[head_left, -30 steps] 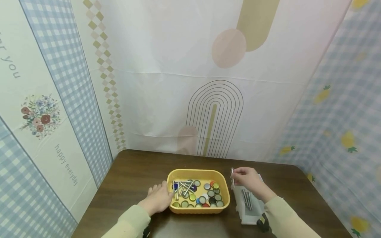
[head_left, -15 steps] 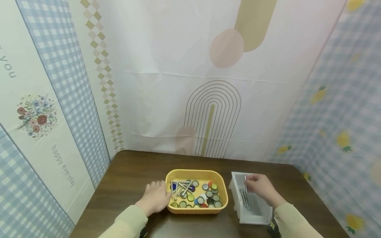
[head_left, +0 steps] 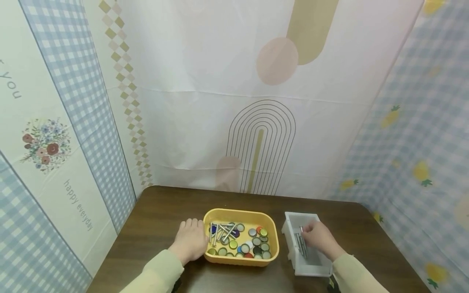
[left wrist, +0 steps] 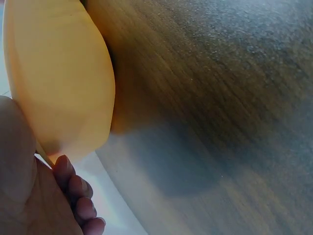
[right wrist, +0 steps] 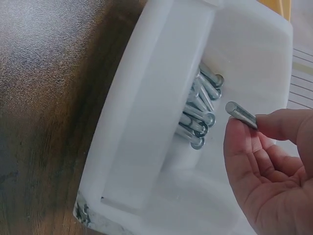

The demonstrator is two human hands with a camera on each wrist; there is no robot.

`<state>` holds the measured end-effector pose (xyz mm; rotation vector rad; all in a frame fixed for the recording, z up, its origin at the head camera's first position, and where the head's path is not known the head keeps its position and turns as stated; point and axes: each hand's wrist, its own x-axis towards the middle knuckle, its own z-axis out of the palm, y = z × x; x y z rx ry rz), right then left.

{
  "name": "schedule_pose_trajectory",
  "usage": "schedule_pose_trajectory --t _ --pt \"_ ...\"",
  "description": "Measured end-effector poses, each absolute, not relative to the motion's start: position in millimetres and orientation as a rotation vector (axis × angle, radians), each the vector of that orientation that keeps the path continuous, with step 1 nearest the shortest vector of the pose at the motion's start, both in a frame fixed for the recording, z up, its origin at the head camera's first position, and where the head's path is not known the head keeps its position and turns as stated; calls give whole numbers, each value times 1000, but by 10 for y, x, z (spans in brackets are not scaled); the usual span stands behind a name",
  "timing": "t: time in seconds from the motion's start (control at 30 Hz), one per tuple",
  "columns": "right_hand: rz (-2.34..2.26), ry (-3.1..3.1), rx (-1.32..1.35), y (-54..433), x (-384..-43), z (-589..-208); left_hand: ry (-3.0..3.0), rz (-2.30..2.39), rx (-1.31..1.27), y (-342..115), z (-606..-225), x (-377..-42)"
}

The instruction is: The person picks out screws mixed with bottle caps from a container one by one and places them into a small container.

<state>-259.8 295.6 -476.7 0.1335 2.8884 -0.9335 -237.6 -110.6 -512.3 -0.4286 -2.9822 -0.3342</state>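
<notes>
A dark brown wood-grain table (head_left: pixel 168 205) spreads beneath everything, its far corners rounded, its surface running on behind both containers and out to the right edge. On it sits a yellow, round-cornered plastic tub (head_left: pixel 239 261); a narrow strip of wood separates it from a whitish, open-topped plastic bin (head_left: pixel 311 271). The left hand (head_left: pixel 189 239) lies against the tub's left rim, fingers outside the wall; whether its thumb grips there cannot be told. The right hand (head_left: pixel 318 237), well apart from the left, pinches a silver metal bolt (right wrist: pixel 243 116) within the bin's walls. This bolt is slim and shiny, with fine thread ridges and a flat round end. Near it, a bundle of similar bolts (right wrist: pixel 201 115) lies along the bin's left side. Crossed silver bolts (head_left: pixel 229 233) fill the tub's left part, and multicoloured round bottle caps (head_left: pixel 256 241) spread mostly over its right half.
</notes>
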Motion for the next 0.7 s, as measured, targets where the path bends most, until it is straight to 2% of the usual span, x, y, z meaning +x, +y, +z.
schedule_pose_trajectory --t 0.7 --pt "-780 2940 97 2921 -2541 -4973 -2955 -432 -377 -1072 -5201 -2375"
